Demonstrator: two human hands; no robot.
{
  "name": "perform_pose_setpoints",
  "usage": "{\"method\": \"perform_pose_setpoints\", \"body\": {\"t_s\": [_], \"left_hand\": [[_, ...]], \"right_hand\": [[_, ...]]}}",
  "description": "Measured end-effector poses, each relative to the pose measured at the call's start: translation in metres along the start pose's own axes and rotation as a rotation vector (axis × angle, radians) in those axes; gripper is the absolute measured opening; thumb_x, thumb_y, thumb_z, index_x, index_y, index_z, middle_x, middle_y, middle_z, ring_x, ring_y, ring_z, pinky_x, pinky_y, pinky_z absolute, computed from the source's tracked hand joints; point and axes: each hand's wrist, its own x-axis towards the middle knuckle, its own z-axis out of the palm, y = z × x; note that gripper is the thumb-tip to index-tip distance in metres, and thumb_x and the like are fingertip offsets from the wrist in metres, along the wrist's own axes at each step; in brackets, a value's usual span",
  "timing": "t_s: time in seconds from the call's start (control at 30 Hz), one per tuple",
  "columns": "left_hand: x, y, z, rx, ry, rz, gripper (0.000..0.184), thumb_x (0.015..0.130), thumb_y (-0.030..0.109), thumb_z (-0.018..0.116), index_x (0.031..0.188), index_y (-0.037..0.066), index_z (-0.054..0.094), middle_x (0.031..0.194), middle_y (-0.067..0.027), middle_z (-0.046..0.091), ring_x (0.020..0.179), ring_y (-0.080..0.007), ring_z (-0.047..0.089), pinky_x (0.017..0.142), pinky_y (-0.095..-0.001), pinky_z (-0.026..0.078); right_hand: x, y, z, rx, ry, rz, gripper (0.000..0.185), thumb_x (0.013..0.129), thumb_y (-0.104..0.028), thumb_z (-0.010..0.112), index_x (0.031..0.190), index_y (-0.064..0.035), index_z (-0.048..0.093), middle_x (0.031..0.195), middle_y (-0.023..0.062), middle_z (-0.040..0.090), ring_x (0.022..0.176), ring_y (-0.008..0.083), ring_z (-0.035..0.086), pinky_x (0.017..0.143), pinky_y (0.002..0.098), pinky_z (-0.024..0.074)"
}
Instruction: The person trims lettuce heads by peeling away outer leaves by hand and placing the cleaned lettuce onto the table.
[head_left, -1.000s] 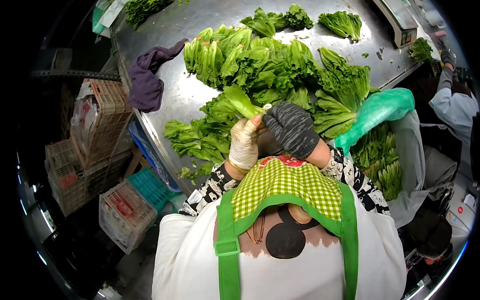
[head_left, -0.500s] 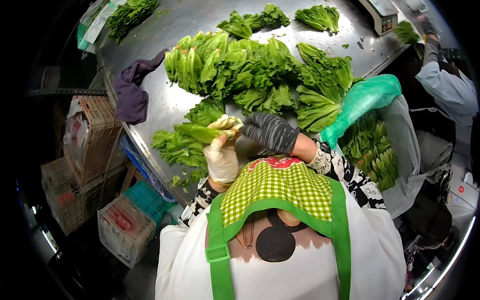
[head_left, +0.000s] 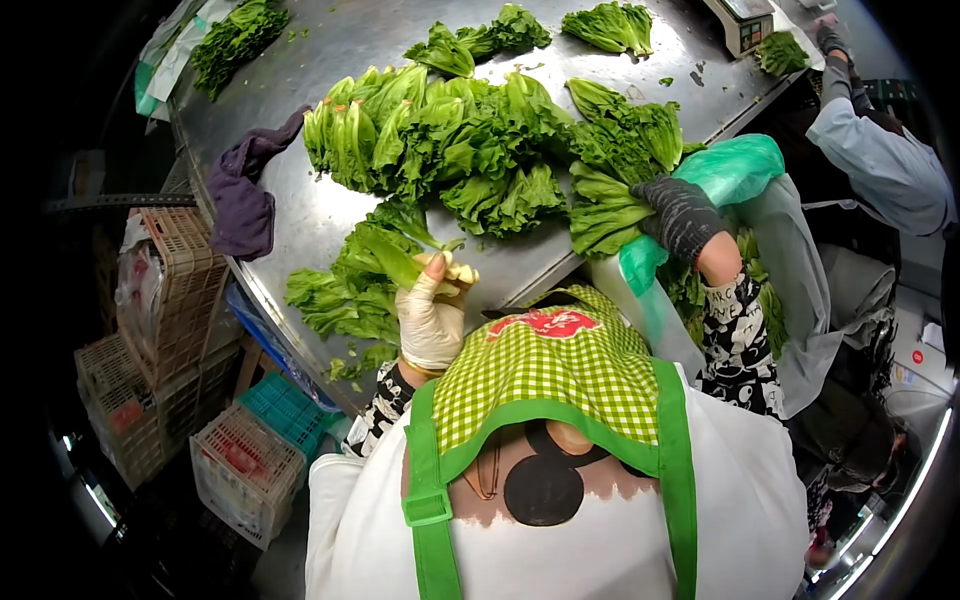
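Note:
My left hand (head_left: 432,318), in a cream glove, is closed around the pale base of a lettuce (head_left: 388,256) at the table's near edge. More loose lettuce leaves (head_left: 340,308) lie beneath and left of it. Farther right, my right hand (head_left: 682,215), in a dark grey glove, curls its fingers over the stem end of a lettuce head (head_left: 605,210). Its fingertips are partly hidden. Beyond both hands, a row of lettuce heads (head_left: 430,130) lies on the metal table (head_left: 330,215).
Beside my right forearm stands a lined container with a green plastic bag (head_left: 735,165) at its rim and packed greens inside. A purple cloth (head_left: 245,195) hangs over the left table edge. Plastic crates (head_left: 250,465) stand lower left. A scale (head_left: 742,25) and another person's sleeve (head_left: 880,160) are upper right.
My right hand has moved right, away from my left hand, onto a lettuce head beside the green bag. My left hand keeps hold of its lettuce. The whole view has shifted slightly.

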Motion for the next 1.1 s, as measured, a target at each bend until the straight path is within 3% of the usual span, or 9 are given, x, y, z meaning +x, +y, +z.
{"method": "perform_pose_setpoints", "body": {"t_s": [0.17, 0.27, 0.4, 0.43, 0.53, 0.57, 0.67, 0.8, 1.1], "left_hand": [[-0.003, 0.002, 0.015, 0.023, -0.053, -0.034, 0.018, 0.086, 0.009, 0.065, 0.102, 0.002, 0.062, 0.085, -0.0075, 0.065, 0.077, -0.0187, 0.063, 0.074, -0.0364, 0.054], [-0.003, 0.001, 0.017, 0.008, -0.058, -0.052, 0.018, 0.086, 0.01, 0.066, 0.101, 0.001, 0.062, 0.086, -0.0077, 0.065, 0.078, -0.0189, 0.063, 0.074, -0.0362, 0.054], [0.0, -0.007, 0.013, -0.027, -0.07, -0.046, 0.019, 0.085, 0.014, 0.067, 0.1, 0.001, 0.064, 0.086, -0.0062, 0.064, 0.081, -0.0203, 0.06, 0.079, -0.0376, 0.051], [-0.002, -0.01, 0.021, -0.026, -0.093, -0.002, 0.02, 0.084, 0.015, 0.069, 0.098, 0.001, 0.065, 0.091, -0.0068, 0.066, 0.087, -0.0208, 0.062, 0.078, -0.0367, 0.052], [0.0, -0.004, 0.037, 0.009, -0.144, -0.062, 0.023, 0.081, 0.022, 0.073, 0.079, 0.0, 0.065, 0.106, -0.0126, 0.066, 0.102, -0.026, 0.06, 0.092, -0.0412, 0.045], [0.004, -0.006, 0.031, 0.0, -0.229, -0.021, 0.025, 0.081, 0.024, 0.073, 0.075, 0.002, 0.064, 0.109, -0.0144, 0.064, 0.104, -0.0283, 0.058, 0.096, -0.0421, 0.042], [0.014, -0.007, 0.02, -0.181, -0.165, -0.115, 0.018, 0.081, 0.017, 0.073, 0.089, 0.002, 0.064, 0.103, -0.0095, 0.066, 0.098, -0.0212, 0.061, 0.092, -0.0356, 0.045], [0.017, -0.003, 0.027, -0.282, -0.02, -0.17, 0.03, 0.081, 0.012, 0.072, 0.107, 0.003, 0.059, 0.1, -0.0064, 0.067, 0.093, -0.0193, 0.063, 0.088, -0.033, 0.049], [0.017, 0.003, 0.035, -0.338, -0.028, -0.258, 0.01, 0.085, 0.013, 0.065, 0.082, 0.004, 0.065, 0.077, -0.0058, 0.067, 0.084, -0.0209, 0.062, 0.088, -0.0343, 0.045]], "right_hand": [[0.003, -0.024, -0.018, 0.158, 0.07, 0.1, 0.023, 0.078, -0.018, 0.067, 0.094, -0.0004, 0.067, 0.09, 0.017, 0.065, 0.082, 0.0312, 0.061, 0.074, 0.0408, 0.0477], [0.015, -0.048, -0.034, 0.639, 0.095, 0.313, 0.023, 0.078, -0.017, 0.069, 0.092, 0.0016, 0.066, 0.081, 0.0159, 0.064, 0.073, 0.0269, 0.062, 0.068, 0.0383, 0.0488], [0.035, -0.07, -0.005, 0.816, 0.315, 0.089, 0.032, 0.077, -0.008, 0.067, 0.107, -0.0003, 0.062, 0.092, 0.0179, 0.063, 0.072, 0.0272, 0.063, 0.07, 0.0378, 0.0511], [0.048, -0.077, 0.031, 0.163, 0.641, -0.219, 0.044, 0.072, -0.004, 0.069, 0.115, -0.0018, 0.057, 0.098, 0.0189, 0.062, 0.077, 0.0324, 0.063, 0.072, 0.0391, 0.0517], [0.06, -0.115, 0.048, 0.523, 0.45, -0.155, 0.046, 0.068, -0.001, 0.07, 0.112, -0.001, 0.058, 0.095, 0.0183, 0.063, 0.083, 0.0365, 0.061, 0.073, 0.0411, 0.0513], [0.062, -0.13, 0.038, 0.344, 0.662, -0.271, 0.041, 0.07, 0.0, 0.068, 0.11, -0.0005, 0.057, 0.089, 0.0171, 0.063, 0.073, 0.0336, 0.062, 0.065, 0.0378, 0.0517], [0.062, -0.145, 0.046, 0.886, 0.267, -0.188, 0.038, 0.072, 0.003, 0.067, 0.109, -0.0001, 0.057, 0.084, 0.0165, 0.063, 0.063, 0.029, 0.062, 0.057, 0.0347, 0.0503], [0.062, -0.15, 0.027, 0.787, 0.189, -0.218, 0.038, 0.075, -0.003, 0.065, 0.111, 0.0029, 0.056, 0.083, 0.0152, 0.064, 0.068, 0.0261, 0.064, 0.062, 0.0348, 0.0508], [0.061, -0.148, 0.034, 1.356, 0.065, -0.046, 0.028, 0.084, -0.012, 0.066, 0.107, 0.0032, 0.06, 0.08, 0.0108, 0.067, 0.065, 0.0139, 0.064, 0.06, 0.0278, 0.0518]]}}
